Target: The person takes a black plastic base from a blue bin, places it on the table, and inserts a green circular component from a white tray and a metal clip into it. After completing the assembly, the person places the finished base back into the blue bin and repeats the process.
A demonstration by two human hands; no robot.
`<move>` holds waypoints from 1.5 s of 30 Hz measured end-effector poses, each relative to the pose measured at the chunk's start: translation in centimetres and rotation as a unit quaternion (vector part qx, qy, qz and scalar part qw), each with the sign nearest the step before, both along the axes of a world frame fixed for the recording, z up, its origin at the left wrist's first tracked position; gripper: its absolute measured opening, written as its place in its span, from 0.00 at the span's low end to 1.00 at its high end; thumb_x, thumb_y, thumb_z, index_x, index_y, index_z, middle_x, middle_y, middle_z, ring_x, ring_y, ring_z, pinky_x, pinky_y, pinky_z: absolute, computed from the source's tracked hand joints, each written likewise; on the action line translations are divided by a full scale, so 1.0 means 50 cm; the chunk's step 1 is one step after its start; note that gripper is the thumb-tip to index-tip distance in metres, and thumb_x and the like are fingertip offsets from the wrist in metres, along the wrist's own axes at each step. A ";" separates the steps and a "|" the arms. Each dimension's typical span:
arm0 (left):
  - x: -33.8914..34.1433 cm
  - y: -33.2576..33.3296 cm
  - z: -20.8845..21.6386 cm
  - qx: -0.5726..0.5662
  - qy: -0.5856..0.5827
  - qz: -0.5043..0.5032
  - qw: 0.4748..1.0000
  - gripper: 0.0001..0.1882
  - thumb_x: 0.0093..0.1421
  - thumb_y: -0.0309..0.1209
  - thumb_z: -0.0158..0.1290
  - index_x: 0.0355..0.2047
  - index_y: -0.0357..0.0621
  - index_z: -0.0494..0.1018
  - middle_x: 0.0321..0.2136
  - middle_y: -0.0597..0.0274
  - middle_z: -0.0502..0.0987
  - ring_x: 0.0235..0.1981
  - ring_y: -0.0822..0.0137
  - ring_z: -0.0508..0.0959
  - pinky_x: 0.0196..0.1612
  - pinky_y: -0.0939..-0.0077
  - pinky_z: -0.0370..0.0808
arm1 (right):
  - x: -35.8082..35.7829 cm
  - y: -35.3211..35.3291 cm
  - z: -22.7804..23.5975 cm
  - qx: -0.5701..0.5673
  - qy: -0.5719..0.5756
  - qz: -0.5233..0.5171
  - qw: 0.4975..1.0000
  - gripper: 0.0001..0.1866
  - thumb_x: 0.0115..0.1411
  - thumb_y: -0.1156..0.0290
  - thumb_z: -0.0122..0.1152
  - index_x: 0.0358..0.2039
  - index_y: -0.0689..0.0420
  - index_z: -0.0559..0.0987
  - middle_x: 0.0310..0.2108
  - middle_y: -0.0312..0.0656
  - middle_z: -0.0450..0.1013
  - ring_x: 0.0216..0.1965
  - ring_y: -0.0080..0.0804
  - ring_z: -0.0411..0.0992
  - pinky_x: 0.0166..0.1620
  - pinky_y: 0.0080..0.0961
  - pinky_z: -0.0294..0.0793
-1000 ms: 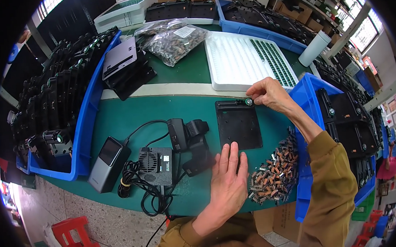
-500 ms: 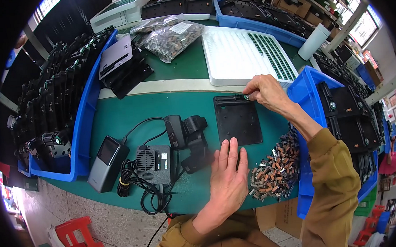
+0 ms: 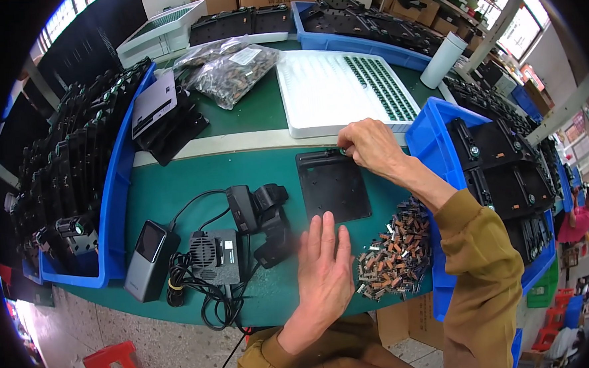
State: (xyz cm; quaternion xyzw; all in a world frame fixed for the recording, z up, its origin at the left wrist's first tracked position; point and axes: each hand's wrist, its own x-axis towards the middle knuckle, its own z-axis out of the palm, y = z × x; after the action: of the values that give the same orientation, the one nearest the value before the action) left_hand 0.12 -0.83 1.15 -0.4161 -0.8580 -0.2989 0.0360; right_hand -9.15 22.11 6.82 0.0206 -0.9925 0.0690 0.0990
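A flat black plastic panel (image 3: 335,188) with a raised ridge along its far edge lies on the green table in front of me. At its far right corner, my right hand (image 3: 372,148) is closed in a pinch around a small green part (image 3: 343,152), mostly hidden by the fingers. My left hand (image 3: 326,275) is open, fingers stretched out, palm down, with the fingertips at the panel's near edge. Right of that hand is a heap of small metal-and-brown components (image 3: 395,253). Beyond the panel stands a white tray (image 3: 313,90) with rows of small green parts at its right side.
Blue bins (image 3: 432,133) (image 3: 119,213) hold black panels on both sides. At left sit a power bank (image 3: 149,261), a grey fan box (image 3: 215,255), cables and a black strapped device (image 3: 263,215). Bags of components (image 3: 235,77), stacked panels (image 3: 161,114) and a white bottle (image 3: 442,61) stand farther back.
The whole view has shifted, so the table things appear farther left. My right hand stays at the panel's far right corner, its fingers slightly turned. The left hand remains flat near the panel.
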 end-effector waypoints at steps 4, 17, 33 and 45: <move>0.001 0.007 -0.014 -0.002 -0.003 -0.004 1.000 0.26 0.55 0.27 0.56 0.55 0.33 0.67 0.63 0.41 0.58 0.64 0.43 0.58 0.63 0.46 0.57 | 0.004 0.036 0.033 0.020 -0.002 -0.055 0.998 0.11 0.47 0.75 0.63 0.34 0.58 0.82 0.29 0.47 0.79 0.34 0.44 0.78 0.40 0.37 0.76; -0.003 0.005 -0.006 -0.003 -0.012 -0.002 1.000 0.28 0.54 0.26 0.57 0.56 0.33 0.66 0.63 0.42 0.57 0.65 0.43 0.57 0.64 0.46 0.55 | 0.112 0.066 0.097 -0.029 -0.277 -0.130 0.952 0.10 0.38 0.79 0.69 0.25 0.60 0.82 0.28 0.44 0.79 0.34 0.42 0.78 0.36 0.36 0.76; 0.000 0.006 -0.007 0.004 -0.006 -0.009 1.000 0.28 0.54 0.26 0.57 0.55 0.32 0.66 0.63 0.41 0.57 0.65 0.42 0.56 0.64 0.46 0.56 | 0.162 0.032 0.046 -0.001 -0.338 -0.082 0.937 0.09 0.38 0.77 0.72 0.23 0.59 0.82 0.28 0.44 0.79 0.36 0.41 0.78 0.36 0.36 0.76; -0.002 0.007 -0.008 0.011 -0.005 -0.007 1.000 0.28 0.54 0.26 0.57 0.55 0.32 0.66 0.63 0.41 0.58 0.64 0.42 0.57 0.63 0.46 0.57 | 0.150 0.036 0.040 -0.027 -0.250 -0.074 0.965 0.03 0.42 0.78 0.62 0.21 0.61 0.79 0.24 0.47 0.77 0.32 0.46 0.77 0.34 0.40 0.75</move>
State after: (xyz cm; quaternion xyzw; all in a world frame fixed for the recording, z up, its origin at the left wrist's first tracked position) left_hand 0.05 -0.49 0.76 -0.4200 -0.8520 -0.3106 0.0346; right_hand -1.67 23.93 8.83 -0.0733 -0.9822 0.0909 -0.1473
